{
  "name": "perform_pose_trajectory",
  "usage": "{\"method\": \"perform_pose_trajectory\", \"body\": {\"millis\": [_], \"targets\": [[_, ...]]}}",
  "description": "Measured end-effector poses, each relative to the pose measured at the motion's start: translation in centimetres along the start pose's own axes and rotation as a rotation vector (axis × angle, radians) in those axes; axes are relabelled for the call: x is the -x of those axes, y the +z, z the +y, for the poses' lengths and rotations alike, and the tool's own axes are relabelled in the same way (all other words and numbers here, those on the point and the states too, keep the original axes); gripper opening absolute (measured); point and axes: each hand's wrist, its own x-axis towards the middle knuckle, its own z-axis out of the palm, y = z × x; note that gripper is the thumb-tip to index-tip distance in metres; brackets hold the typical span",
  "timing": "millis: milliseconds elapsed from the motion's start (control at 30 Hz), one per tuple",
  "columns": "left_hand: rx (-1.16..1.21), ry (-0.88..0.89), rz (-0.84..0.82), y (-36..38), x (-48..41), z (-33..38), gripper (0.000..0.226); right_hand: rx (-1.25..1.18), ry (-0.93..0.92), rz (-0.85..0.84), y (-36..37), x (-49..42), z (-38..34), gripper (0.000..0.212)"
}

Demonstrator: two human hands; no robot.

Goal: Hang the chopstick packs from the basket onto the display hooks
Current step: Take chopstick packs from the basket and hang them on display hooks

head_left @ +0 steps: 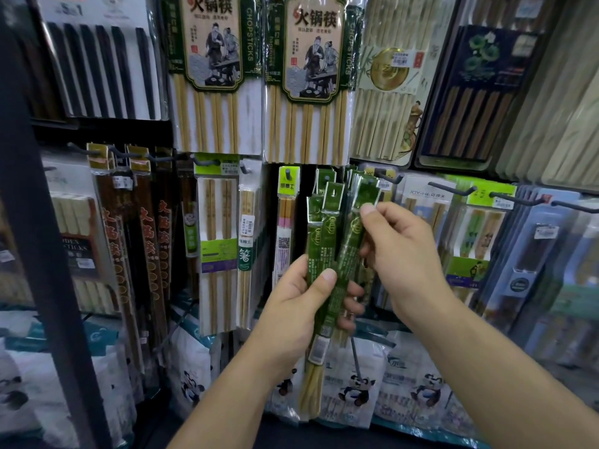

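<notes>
The display wall (pixel 103 129) is covered with hanging chopstick packs, and two large hot-pot chopstick packs (pixel 210 76) hang in the top row. In front of it, near the centre, a bundle of green chopstick packs (pixel 316 254) stands almost upright. The left hand (pixel 291 306) grips the bundle at its middle, its fingers (pixel 351 293) curled behind and the thumb on the front. The right hand (pixel 405 254) pinches the upper part of one green pack (pixel 364 196), which leans to the right of the bundle. A grey display hook (pixel 387 176) sticks out just beside this pack's top; if they touch, I cannot tell.
</notes>
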Motion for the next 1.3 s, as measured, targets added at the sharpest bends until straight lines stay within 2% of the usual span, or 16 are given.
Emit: {"method": "perform_pose_trajectory", "body": {"millis": [133, 233, 733, 867, 1000, 1200, 1300], "targets": [[-0.166, 0.026, 0.118, -0.7, -0.2, -0.3, 0.014, 0.013, 0.033, 0.057, -0.6, -1.4, -1.0, 0.041], [-0.142, 0.026, 0.127, -0.8, -0.3, -0.1, 0.015, 0.081, 0.024, 0.044, -0.6, -2.2, -1.1, 0.038], [-0.180, 0.047, 0.098, -1.0, -0.3, -0.3, 0.014, 0.163, 0.036, 0.101, -0.2, -3.0, -0.9, 0.046], [-0.187, 0.048, 0.117, -1.0, -0.3, -0.3, 0.014, 0.251, 0.002, 0.134, -0.4, -3.2, -0.1, 0.050], [-0.196, 0.060, 0.131, -1.1, -0.3, -0.4, 0.015, 0.319, -0.013, 0.171, -0.7, -3.2, 1.2, 0.045], [-0.156, 0.038, 0.094, -1.0, -0.2, -0.3, 0.016, 0.288, -0.033, 0.206, -1.0, -1.8, 2.1, 0.039], [-0.158, 0.031, 0.064, -0.7, -0.2, -0.2, 0.026, 0.155, -0.111, 0.114, -0.6, -0.4, 1.4, 0.027]]}}
